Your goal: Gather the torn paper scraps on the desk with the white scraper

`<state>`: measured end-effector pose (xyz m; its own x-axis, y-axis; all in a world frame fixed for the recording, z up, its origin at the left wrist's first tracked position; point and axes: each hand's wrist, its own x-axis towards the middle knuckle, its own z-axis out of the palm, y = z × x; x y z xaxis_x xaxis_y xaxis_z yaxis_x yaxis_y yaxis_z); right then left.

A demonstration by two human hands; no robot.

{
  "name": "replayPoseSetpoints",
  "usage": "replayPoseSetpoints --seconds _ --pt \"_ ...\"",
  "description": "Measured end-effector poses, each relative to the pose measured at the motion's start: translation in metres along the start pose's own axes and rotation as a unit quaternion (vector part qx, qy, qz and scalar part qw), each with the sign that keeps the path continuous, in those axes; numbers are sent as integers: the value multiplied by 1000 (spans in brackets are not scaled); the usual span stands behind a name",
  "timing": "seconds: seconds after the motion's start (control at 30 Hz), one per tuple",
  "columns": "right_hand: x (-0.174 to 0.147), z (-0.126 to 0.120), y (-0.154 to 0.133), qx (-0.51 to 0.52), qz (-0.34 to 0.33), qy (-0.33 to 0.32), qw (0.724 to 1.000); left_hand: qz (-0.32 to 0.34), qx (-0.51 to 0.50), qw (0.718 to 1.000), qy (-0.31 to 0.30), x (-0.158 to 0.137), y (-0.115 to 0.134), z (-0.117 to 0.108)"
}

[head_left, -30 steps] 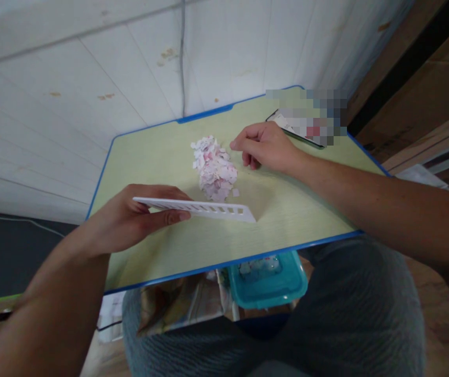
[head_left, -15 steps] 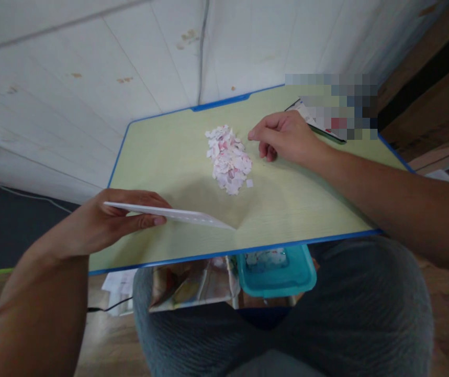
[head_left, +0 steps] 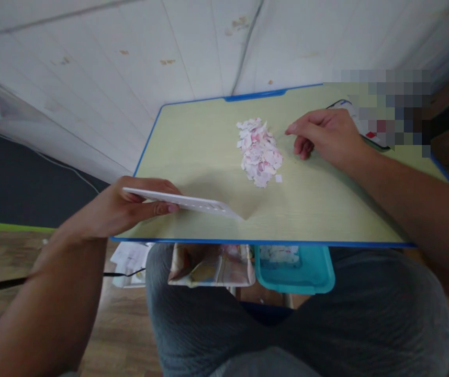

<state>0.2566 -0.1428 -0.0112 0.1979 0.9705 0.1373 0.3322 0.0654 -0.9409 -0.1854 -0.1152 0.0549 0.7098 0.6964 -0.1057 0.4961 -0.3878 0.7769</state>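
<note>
My left hand [head_left: 142,204] grips a thin white board [head_left: 209,203] between thumb and fingers, over the near left of the table. The board is seen almost edge-on, with a row of small marks or slots on its face. Right of a heap of torn white and pink paper scraps [head_left: 259,152], my right hand [head_left: 322,133] hovers near the tabletop. Its fingers are curled, thumb and forefinger drawn together at the tips. Anything pinched there is too small to make out. One loose scrap [head_left: 278,178] lies just off the heap's near edge.
The pale table [head_left: 185,136] has a blue rim and stands against a white panelled wall [head_left: 130,68]. A phone-like device [head_left: 375,137], partly blurred out, lies behind my right hand. Below the near edge are a turquoise tub [head_left: 314,280] with scraps inside and a patterned fabric container [head_left: 209,272].
The camera has turned left, so the table and heap appear farther right. My left hand still grips the board; my right hand keeps its curled pose beside the heap.
</note>
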Motion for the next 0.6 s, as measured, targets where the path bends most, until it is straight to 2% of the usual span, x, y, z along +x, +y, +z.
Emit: replayPoseSetpoints --seconds 0.07,0.17,0.4,0.5,0.6 --pt "0 -1 -1 -2 -3 1 1000 9 -8 1000 -18 -6 3 0" --pt "0 -1 -2 -6 4 7 1000 -15 -35 999 -35 -18 8 0" --pt "0 -1 -1 -5 3 10 1000 -59 -73 995 -40 -35 9 1" --pt "1 -2 1 -4 3 11 1000 -65 -53 996 -18 -35 8 2" --pt "1 -1 3 2 -4 5 1000 -57 -53 995 60 -28 12 11"
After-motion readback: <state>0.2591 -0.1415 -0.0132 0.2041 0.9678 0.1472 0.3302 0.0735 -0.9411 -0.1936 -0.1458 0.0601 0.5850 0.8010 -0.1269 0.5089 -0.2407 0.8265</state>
